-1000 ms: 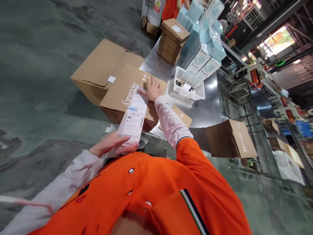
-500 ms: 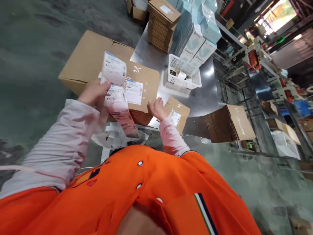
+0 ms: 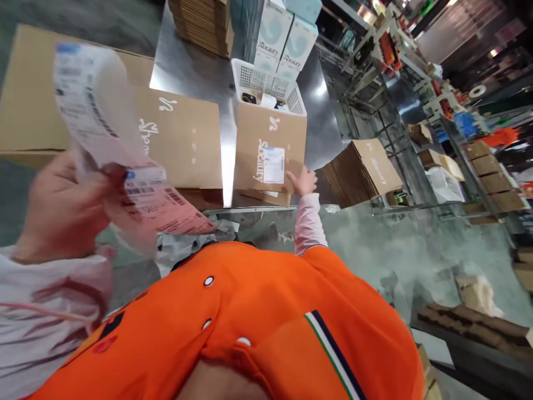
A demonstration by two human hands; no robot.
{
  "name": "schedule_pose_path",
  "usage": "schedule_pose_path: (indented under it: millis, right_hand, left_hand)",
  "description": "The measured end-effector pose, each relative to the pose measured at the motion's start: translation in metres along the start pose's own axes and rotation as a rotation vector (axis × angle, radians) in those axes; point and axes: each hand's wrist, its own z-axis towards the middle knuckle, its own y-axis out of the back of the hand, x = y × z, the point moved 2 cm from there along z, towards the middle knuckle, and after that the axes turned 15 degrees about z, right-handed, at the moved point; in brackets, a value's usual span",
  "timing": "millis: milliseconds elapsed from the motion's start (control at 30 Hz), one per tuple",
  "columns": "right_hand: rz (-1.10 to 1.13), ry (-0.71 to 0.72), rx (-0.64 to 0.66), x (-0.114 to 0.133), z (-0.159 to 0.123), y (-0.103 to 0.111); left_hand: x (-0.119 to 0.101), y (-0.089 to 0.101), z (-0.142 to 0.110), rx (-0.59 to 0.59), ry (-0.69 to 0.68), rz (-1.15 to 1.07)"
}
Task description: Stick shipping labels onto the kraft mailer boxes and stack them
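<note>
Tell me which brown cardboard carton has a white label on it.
The small brown carton touched by the right hand: it carries a white barcode label, while the larger carton shows none.

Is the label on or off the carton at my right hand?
On: a white label lies flat on the cardboard carton, just beyond the right hand.

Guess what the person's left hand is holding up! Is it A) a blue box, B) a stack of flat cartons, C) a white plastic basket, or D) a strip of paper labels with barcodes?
D. The left hand is gripping a long strip of paper labels with barcodes and holding it up in the air.
</note>
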Motion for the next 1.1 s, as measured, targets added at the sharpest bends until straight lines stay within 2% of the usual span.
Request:
schedule_pose_path:
  millis: [33, 100, 133, 167, 233, 267, 333, 433, 567, 700, 767, 800, 867, 933, 967, 1033, 1100]
  right_hand:
    - [0.051, 0.047, 0.126, 0.011, -0.011, -0.012]
    - [0.344, 0.233, 0.485, 0.045, -0.044, -0.05]
    - [0.489, 0.309, 0.681, 0.065, -0.065, -0.071]
    - [0.616, 0.333, 0.793, 0.082, -0.086, -0.09]
    - [0.812, 0.288, 0.808, 0.106, -0.122, -0.117]
    - [0.862, 0.258, 0.79, 0.113, -0.135, -0.126]
    - [0.868, 0.253, 0.827, 0.119, -0.149, -0.134]
    - [0.805, 0.301, 0.93, 0.124, -0.139, -0.132]
    - [0.663, 0.442, 0.946, 0.143, -0.111, -0.12]
    - [0.502, 0.574, 0.909, 0.16, -0.105, -0.115]
    - [0.467, 0.611, 0.869, 0.168, -0.099, -0.12]
    - [0.447, 0.638, 0.852, 0.173, -0.091, -0.125]
    - [0.379, 0.692, 0.788, 0.187, -0.068, -0.14]
    - [0.259, 0.713, 0.666, 0.203, -0.037, -0.16]
    - [0.183, 0.706, 0.609, 0.21, -0.021, -0.171]
    - [0.056, 0.665, 0.538, 0.219, 0.005, -0.194]
    - [-0.022, 0.617, 0.508, 0.222, 0.019, -0.214]
  left_hand:
    - [0.004, -0.007, -0.007, -0.001, 0.028, 0.005]
    - [0.013, -0.022, -0.017, 0.031, 0.059, 0.069]
    - [0.016, -0.029, -0.021, 0.088, 0.065, 0.128]
    - [0.02, -0.036, -0.023, 0.166, 0.071, 0.182]
    - [0.024, -0.044, -0.025, 0.312, 0.084, 0.19]
    - [0.024, -0.044, -0.025, 0.333, 0.094, 0.127]
    - [0.022, -0.04, -0.023, 0.23, 0.119, -0.039]
    - [0.021, -0.034, -0.025, 0.066, 0.184, -0.11]
    - [0.028, -0.045, -0.031, -0.037, 0.192, -0.025]
    - [0.043, -0.057, -0.029, -0.29, 0.191, 0.081]
    - [0.05, -0.058, -0.021, -0.31, 0.19, 0.082]
    - [0.053, -0.057, -0.016, -0.242, 0.207, 0.052]
    - [0.061, -0.057, -0.008, 0.011, 0.31, -0.037]
    - [0.071, -0.056, -0.006, 0.236, 0.43, -0.141]
    - [0.076, -0.055, -0.007, 0.291, 0.471, -0.193]
    - [0.088, -0.054, -0.016, 0.323, 0.517, -0.276]
    - [0.101, -0.051, -0.034, 0.352, 0.578, -0.327]
